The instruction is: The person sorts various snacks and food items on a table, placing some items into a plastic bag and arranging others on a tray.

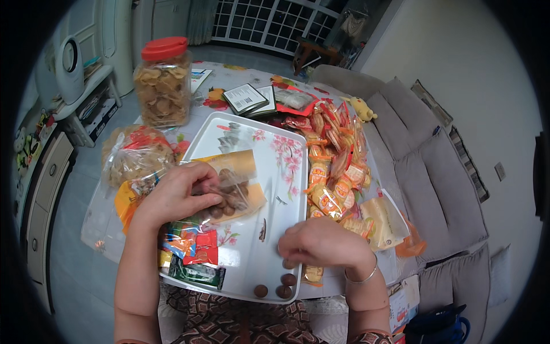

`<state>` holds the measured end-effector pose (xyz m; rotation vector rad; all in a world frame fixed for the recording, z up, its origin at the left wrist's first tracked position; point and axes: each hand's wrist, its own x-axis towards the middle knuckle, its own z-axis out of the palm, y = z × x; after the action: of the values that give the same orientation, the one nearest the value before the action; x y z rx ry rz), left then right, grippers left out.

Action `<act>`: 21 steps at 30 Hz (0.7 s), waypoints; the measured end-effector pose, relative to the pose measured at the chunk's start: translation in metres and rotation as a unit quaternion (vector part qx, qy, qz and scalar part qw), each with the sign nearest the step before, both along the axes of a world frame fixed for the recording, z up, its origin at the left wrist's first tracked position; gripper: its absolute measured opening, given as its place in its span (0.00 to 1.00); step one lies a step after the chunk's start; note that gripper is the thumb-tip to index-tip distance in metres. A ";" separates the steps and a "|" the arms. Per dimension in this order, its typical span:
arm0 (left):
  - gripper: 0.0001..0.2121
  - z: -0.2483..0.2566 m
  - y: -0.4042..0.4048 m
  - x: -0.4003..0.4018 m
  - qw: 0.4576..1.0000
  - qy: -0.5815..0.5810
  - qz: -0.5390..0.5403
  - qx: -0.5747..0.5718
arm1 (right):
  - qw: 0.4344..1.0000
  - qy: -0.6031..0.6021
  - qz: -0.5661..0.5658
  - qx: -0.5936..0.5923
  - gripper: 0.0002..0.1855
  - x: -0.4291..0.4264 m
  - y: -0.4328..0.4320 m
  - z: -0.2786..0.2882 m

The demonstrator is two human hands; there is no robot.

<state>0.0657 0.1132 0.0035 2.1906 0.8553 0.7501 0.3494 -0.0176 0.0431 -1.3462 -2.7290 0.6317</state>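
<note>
My left hand grips the near-left side of a clear-windowed yellow bag, which holds round brown nuts in their shells and lies on a white floral tray. My right hand, slightly blurred, hovers over the tray's right side with fingers bent down, a brown nut just under the fingertips. Whether the fingers touch it cannot be told. Several loose nuts lie in the tray's near right corner. Small wrapped snacks in blue, red and green lie at the tray's near left.
Many wrapped crackers pile along the tray's right edge, beside a pale packet. A red-lidded plastic jar of chips stands at the far left, with a tied clear bag nearer. Dark boxes lie beyond the tray. A grey sofa stands right.
</note>
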 end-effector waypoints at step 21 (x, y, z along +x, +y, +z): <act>0.14 0.003 -0.001 0.000 0.999 0.018 0.016 -0.022 | 0.999 0.045 -0.022 0.019 0.14 0.008 0.001 0.001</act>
<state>0.0661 0.1122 0.0061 2.1615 0.9188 0.7015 0.3571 -0.0170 0.0444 -1.3303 -2.6206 0.6182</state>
